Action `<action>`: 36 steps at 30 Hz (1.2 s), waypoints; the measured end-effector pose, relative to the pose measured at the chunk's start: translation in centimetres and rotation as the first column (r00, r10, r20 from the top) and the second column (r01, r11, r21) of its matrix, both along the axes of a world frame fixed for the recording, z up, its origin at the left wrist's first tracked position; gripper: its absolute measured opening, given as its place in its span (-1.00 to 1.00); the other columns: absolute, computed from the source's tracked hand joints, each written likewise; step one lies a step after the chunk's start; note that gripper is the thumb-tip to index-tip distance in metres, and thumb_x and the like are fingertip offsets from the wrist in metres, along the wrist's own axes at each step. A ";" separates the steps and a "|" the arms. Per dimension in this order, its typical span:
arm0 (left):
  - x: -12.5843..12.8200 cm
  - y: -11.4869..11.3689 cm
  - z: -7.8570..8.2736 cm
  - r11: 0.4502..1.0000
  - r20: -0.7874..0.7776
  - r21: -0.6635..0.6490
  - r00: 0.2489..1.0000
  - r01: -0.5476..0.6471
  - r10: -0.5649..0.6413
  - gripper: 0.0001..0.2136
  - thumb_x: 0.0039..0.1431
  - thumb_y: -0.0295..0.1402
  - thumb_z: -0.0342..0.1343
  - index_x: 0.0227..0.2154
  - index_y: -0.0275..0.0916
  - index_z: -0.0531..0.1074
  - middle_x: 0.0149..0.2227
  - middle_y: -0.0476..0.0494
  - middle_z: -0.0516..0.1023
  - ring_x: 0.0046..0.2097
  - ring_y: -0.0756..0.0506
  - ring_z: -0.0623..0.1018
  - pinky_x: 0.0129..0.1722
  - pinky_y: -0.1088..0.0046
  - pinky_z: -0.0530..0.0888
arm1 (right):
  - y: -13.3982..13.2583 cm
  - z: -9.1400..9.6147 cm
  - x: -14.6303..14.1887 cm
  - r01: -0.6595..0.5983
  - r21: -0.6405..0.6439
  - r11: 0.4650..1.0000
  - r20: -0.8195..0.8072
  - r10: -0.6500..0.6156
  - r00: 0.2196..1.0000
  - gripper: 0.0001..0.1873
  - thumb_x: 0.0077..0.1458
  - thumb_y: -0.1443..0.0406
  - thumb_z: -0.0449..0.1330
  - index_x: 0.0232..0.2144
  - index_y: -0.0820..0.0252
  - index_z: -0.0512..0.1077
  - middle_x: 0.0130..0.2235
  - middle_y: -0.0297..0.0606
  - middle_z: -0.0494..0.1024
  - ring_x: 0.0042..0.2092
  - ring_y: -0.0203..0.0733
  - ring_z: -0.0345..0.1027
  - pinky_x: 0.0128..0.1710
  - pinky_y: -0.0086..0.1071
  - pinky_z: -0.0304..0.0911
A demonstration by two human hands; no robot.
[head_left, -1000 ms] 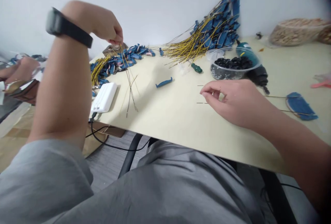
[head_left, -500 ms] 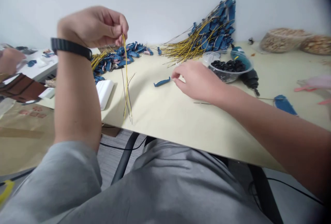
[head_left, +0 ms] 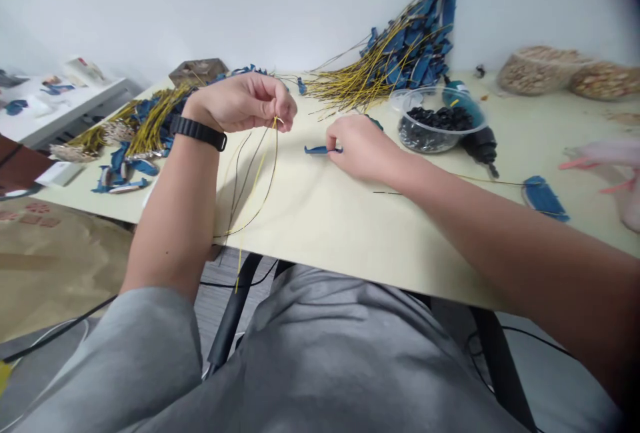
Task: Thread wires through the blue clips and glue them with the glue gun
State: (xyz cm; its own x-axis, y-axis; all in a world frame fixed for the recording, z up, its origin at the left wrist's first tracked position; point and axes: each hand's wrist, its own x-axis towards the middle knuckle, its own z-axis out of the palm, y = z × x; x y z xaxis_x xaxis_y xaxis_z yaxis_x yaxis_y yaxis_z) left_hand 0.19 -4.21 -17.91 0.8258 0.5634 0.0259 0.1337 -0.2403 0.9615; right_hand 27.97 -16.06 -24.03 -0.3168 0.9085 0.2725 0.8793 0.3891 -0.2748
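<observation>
Left fingertips (head_left: pixel 286 107) pinch tight together on thin yellow and black wires (head_left: pixel 263 173), and those wires droop past the edge of the cream board (head_left: pixel 340 246)! Right fingers (head_left: pixel 336 139) curl close together, tips down on a small blue plastic piece (head_left: pixel 317 150) (its end pokes out from under them). Just beyond that hand sits a clear bowl of black parts (head_left: pixel 425 136), and a sheaf of yellow wires with blue pieces (head_left: pixel 400 59) leans against the wall.

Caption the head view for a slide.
Left hand pinches thin wires while right hand touches a blue plastic piece on the table.
</observation>
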 end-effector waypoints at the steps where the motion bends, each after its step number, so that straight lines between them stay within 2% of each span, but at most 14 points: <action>1: 0.6 -0.2 -0.3 1.000 -0.001 -0.022 1.000 0.018 -0.018 -0.47 0.05 -0.09 0.87 -0.35 -0.15 0.57 -0.18 -0.05 0.77 -0.13 -0.08 0.69 0.07 0.24 0.64 | -1.1 0.3 0.4 0.011 0.027 1.000 0.015 -0.011 1.000 -0.82 0.38 0.47 0.34 -0.22 0.10 0.68 -0.05 -0.07 0.80 -0.02 0.10 0.60 -0.02 -0.10 0.36; 4: 2.9 -0.8 -1.3 0.995 -0.003 -0.100 1.000 0.016 -0.017 -0.61 0.24 -0.25 0.75 -0.28 -0.17 0.57 -0.24 -0.07 0.76 -0.20 -0.09 0.75 -0.01 0.27 0.69 | -4.4 1.3 2.2 0.068 0.042 0.997 0.035 -0.069 0.997 -0.80 0.42 0.44 0.27 -0.10 0.07 0.67 -0.10 -0.08 0.79 -0.07 0.13 0.62 -0.03 -0.10 0.37; 8: 6.2 -2.0 -2.6 0.981 0.013 -0.194 0.999 -0.033 0.037 -0.80 0.31 -0.47 0.61 -0.20 -0.18 0.68 -0.38 0.02 0.57 -0.36 0.00 0.59 -0.21 0.44 0.59 | -7.6 2.1 5.1 0.175 0.029 0.984 -0.052 -0.173 0.984 -0.84 0.44 0.39 0.31 -0.05 0.05 0.67 -0.13 -0.08 0.79 -0.09 0.18 0.64 0.02 -0.06 0.42; 12: 7.9 -2.9 -3.4 0.988 -0.040 -0.150 0.999 -0.030 0.024 -0.81 0.35 -0.61 0.48 -0.13 -0.18 0.75 -0.34 0.00 0.52 -0.34 0.02 0.52 -0.18 0.44 0.53 | -8.8 2.2 6.8 0.242 -0.007 0.970 -0.180 -0.240 0.954 -0.85 0.44 0.39 0.32 -0.11 0.01 0.65 -0.06 -0.11 0.84 -0.05 0.15 0.66 0.10 -0.03 0.48; 14: 8.1 -2.9 -3.6 0.995 -0.089 -0.101 0.996 0.004 -0.013 -0.80 0.32 -0.59 0.52 -0.10 -0.18 0.79 -0.32 -0.02 0.56 -0.33 0.02 0.55 -0.16 0.42 0.54 | -8.7 2.0 7.1 0.260 -0.036 0.965 -0.251 -0.260 0.932 -0.83 0.43 0.43 0.31 -0.13 0.02 0.62 -0.06 -0.13 0.83 -0.03 0.13 0.67 0.11 -0.03 0.50; 17: 8.1 -2.7 -3.9 0.995 -0.130 -0.058 0.988 0.079 -0.086 -0.80 0.22 -0.43 0.68 -0.17 -0.18 0.80 -0.32 -0.07 0.67 -0.34 0.00 0.58 -0.19 0.43 0.57 | -8.3 1.6 7.2 0.232 -0.144 0.962 -0.407 -0.272 0.872 -0.82 0.40 0.45 0.34 -0.16 0.04 0.59 -0.09 -0.17 0.80 -0.02 0.09 0.71 0.06 -0.06 0.56; 20: 8.2 -2.7 -4.0 0.988 -0.154 -0.035 0.976 0.148 -0.151 -0.73 0.14 -0.26 0.78 -0.26 -0.16 0.81 -0.31 -0.12 0.77 -0.34 -0.02 0.60 -0.23 0.46 0.60 | -8.0 1.4 7.3 0.123 -0.259 0.958 -0.567 -0.254 0.784 -0.85 0.44 0.34 0.45 -0.21 0.03 0.58 -0.13 -0.18 0.78 -0.04 0.08 0.78 0.02 -0.06 0.67; 22: 8.3 -2.9 -4.1 0.985 -0.170 -0.043 0.970 0.168 -0.173 -0.70 0.13 -0.18 0.80 -0.27 -0.16 0.82 -0.30 -0.15 0.81 -0.34 -0.03 0.63 -0.22 0.45 0.63 | -8.0 1.5 7.5 0.080 -0.284 0.955 -0.604 -0.243 0.759 -0.79 0.48 0.21 0.52 -0.22 0.01 0.60 -0.16 -0.18 0.78 -0.05 0.11 0.81 0.02 -0.03 0.71; 26: 8.4 -3.1 -4.4 0.984 -0.229 -0.067 0.957 0.167 -0.178 -0.71 0.19 -0.16 0.77 -0.19 -0.19 0.86 -0.25 -0.23 0.85 -0.33 -0.09 0.72 -0.22 0.39 0.66 | -8.1 2.0 7.7 0.108 -0.283 0.953 -0.560 -0.255 0.788 -0.71 0.49 0.07 0.59 -0.21 -0.02 0.63 -0.20 -0.18 0.78 -0.08 0.14 0.81 0.01 0.01 0.73; 31: 8.2 -2.7 -4.3 0.984 -0.255 -0.037 0.950 0.177 -0.180 -0.72 0.18 -0.29 0.74 -0.09 -0.21 0.90 -0.27 -0.24 0.83 -0.24 -0.18 0.79 -0.10 0.31 0.70 | -7.9 1.8 7.7 0.124 -0.293 0.948 -0.565 -0.276 0.778 -0.81 0.51 0.23 0.55 -0.18 0.01 0.63 -0.26 -0.22 0.75 -0.15 0.04 0.76 0.01 -0.04 0.70; 36: 8.4 -3.4 -3.7 0.980 -0.316 -0.046 0.928 0.192 -0.196 -0.81 0.16 -0.30 0.70 -0.21 -0.18 0.86 -0.20 -0.22 0.88 -0.20 -0.20 0.83 -0.08 0.32 0.74 | -7.6 1.1 7.4 0.131 -0.287 0.949 -0.482 -0.261 0.837 -0.87 0.44 0.28 0.56 -0.20 0.04 0.70 -0.24 -0.23 0.76 -0.21 0.01 0.71 -0.05 -0.08 0.61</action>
State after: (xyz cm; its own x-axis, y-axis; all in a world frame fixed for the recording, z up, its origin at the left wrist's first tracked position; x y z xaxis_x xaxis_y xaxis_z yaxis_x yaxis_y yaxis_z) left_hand 8.56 -7.63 -21.57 0.8830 0.3897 -0.2616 0.3840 -0.2794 0.8800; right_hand 35.41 -23.69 -22.96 -0.0012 0.9930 0.1179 0.6403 0.0913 -0.7627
